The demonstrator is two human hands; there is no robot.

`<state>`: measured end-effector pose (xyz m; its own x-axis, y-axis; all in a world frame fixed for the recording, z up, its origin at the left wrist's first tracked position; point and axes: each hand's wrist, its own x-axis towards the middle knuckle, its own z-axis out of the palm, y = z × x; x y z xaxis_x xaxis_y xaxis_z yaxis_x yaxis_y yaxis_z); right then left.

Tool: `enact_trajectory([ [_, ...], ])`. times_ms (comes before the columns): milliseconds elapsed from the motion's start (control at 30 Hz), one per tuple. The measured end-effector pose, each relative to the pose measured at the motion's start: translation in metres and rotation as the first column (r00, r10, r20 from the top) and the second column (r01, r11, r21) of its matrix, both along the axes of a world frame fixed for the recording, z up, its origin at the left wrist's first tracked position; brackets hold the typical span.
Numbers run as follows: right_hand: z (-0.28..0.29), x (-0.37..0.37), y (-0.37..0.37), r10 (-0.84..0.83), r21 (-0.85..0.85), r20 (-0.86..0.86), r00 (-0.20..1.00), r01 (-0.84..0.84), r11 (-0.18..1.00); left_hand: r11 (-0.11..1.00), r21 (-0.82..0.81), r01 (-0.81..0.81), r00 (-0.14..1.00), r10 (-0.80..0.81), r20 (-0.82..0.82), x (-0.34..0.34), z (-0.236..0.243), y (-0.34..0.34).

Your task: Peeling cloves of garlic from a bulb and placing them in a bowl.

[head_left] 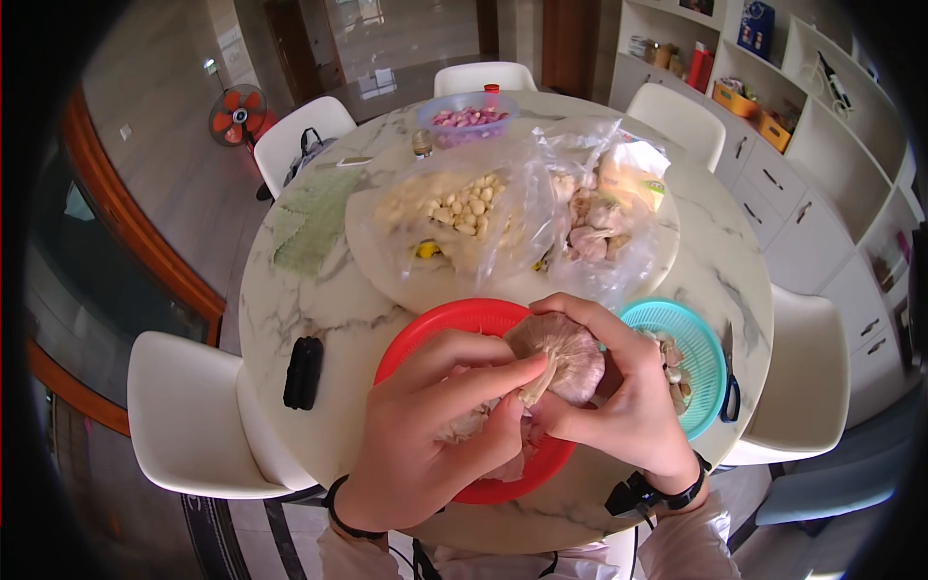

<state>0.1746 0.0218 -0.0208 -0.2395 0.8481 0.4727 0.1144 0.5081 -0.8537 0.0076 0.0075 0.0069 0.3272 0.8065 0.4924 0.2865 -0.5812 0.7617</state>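
So the garlic bulb (580, 365) is up in both hands, held over the red basket (411, 341) on the near side of the marble-look surface (329, 445). Its dry stem (537, 383) points down and left in the view, back toward the person, while the fat rounded part faces up and to the right. That puts the long axis on a slant, from near left at the stem to far right. Can't see the root end, it's turned away. Looks-wise it's a big plump one, whitish with a pinkish-purple tint and fine streaks running lengthwise, skin papery and a bit shiny, and the stem is a wrinkled, twisted tan-yellow stub. Left hand (411, 425) has its thumb and index finger clamped on that stub; the right hand (628, 411) has its fingers curled round the bulb itself, index over the far side and thumb on the near side. Pale papery skins (510, 467) sit in the red basket underneath, and just right of it there's a teal basket (710, 353) with loose garlic pieces (674, 370) in it.
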Motion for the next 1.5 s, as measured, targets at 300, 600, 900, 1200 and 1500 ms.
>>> enact_trajectory([
  [300,0.001,0.003,0.001,0.017,0.001,0.043,0.999,-0.017,1.000,0.972,0.192,-0.135,0.987,0.150,-0.066,0.005,-0.008,0.001],
  [600,0.004,0.008,0.009,0.345,-0.205,-0.254,0.903,-0.399,0.894,0.977,-0.195,0.086,0.933,-0.011,0.361,-0.004,-0.005,0.007],
  [900,0.000,0.021,0.017,0.307,-0.275,-0.429,0.849,-0.447,0.851,0.969,-0.090,-0.231,0.954,0.243,0.174,-0.031,0.001,0.001],
  [1200,-0.001,0.001,0.013,0.284,-0.248,-0.304,0.909,-0.363,0.898,0.918,0.333,-0.215,0.904,0.316,-0.289,-0.013,-0.001,0.008],
  [1500,-0.005,-0.007,0.009,0.357,-0.271,-0.500,0.789,-0.534,0.801,0.927,0.336,-0.168,0.958,0.234,-0.167,-0.001,-0.008,0.008],
])
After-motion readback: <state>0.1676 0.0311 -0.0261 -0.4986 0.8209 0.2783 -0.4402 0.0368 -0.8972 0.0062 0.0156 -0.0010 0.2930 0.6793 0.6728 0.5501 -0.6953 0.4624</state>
